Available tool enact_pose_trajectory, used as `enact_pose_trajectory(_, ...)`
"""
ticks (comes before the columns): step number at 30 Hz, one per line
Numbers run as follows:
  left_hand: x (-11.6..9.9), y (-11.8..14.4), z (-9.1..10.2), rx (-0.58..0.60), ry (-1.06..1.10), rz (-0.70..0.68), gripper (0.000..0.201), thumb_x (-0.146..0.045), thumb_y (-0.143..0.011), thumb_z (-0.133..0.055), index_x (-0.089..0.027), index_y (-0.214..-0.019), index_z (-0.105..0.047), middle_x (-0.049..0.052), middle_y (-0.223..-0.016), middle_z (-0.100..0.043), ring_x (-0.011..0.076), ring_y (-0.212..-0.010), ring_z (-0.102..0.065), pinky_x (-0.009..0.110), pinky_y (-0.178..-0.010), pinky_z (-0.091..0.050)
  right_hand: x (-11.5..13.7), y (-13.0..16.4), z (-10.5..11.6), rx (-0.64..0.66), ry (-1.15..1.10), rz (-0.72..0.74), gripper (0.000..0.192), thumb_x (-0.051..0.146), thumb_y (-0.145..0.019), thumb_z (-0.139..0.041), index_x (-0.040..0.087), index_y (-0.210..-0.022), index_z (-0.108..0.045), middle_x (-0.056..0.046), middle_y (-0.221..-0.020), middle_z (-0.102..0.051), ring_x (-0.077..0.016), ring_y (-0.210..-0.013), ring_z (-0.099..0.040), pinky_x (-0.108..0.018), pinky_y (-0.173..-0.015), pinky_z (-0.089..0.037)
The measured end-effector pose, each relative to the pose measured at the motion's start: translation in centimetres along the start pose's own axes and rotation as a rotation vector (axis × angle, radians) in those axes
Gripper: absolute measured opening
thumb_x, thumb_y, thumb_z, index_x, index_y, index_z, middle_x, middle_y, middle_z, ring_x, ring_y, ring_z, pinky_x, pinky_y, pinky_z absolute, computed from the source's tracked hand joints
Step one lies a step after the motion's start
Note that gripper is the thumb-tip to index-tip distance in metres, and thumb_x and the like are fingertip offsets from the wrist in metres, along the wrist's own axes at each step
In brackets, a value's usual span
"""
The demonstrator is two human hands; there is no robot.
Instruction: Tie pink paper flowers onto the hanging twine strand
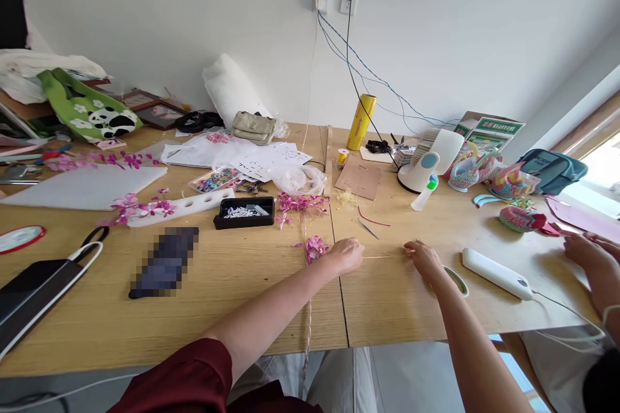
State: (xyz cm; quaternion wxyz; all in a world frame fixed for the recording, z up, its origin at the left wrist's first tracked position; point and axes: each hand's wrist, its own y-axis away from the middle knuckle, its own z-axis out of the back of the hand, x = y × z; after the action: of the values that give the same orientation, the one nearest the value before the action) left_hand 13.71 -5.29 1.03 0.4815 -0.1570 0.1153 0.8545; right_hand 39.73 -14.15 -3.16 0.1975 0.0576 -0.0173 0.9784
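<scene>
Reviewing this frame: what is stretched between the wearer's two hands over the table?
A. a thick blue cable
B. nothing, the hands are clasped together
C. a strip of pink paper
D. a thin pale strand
D: a thin pale strand runs taut from the left hand to the right hand, which are set apart just above the wooden table.

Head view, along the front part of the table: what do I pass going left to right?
Dark tablet → blurred dark object → pink petals → left hand → thin strand → right hand → white power bank → another person's hands.
</scene>
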Motion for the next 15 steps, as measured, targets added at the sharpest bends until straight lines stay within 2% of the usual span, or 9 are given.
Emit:
enact_pose_trajectory(5,1.3,2.2,0.8,-0.066,0.083,-0.06,0.019,-0.012,-0.072,-0.039,-0.017,-0.066,-0.056,0.004,-0.071,-0.056,0.0131,-0.062,-0.05,0.024,-0.057,-0.035,-0.3,0.0,-0.1,-0.018,-0.018,-0.001,0.035,0.006,-0.073,-0.041,0.02,-0.097,-0.062,-0.004,-0.099,-0.061,-0.0162,-0.085,-0.056,-0.023,-0.068,-0.035)
enact_pose_trajectory(10,2.2,5.5,2.1,-0.056,0.249,-0.205,0.017,-0.007,-0.067,-0.035,-0.015,-0.054,-0.041,-0.001,-0.06,-0.044,0.0094,-0.057,-0.039,0.022,-0.056,-0.028,-0.6,0.2,0.0,-0.016,-0.019,-0.018,0.035,0.007,-0.074,-0.04,0.022,-0.095,-0.063,-0.003,-0.099,-0.062,-0.0161,-0.084,-0.057,-0.023,-0.066,-0.036)
enact_pose_trajectory(15,2.2,8.5,3.0,-0.03,0.418,-0.321,0.017,-0.003,-0.063,-0.032,-0.015,-0.052,-0.033,-0.003,-0.056,-0.036,0.0082,-0.058,-0.035,0.021,-0.057,-0.026,-0.1,0.7,0.6,-0.052,0.0,-0.041,0.044,0.007,-0.075,-0.038,0.02,-0.112,-0.056,-0.006,-0.112,-0.057,-0.0176,-0.095,-0.055,-0.025,-0.075,-0.038)
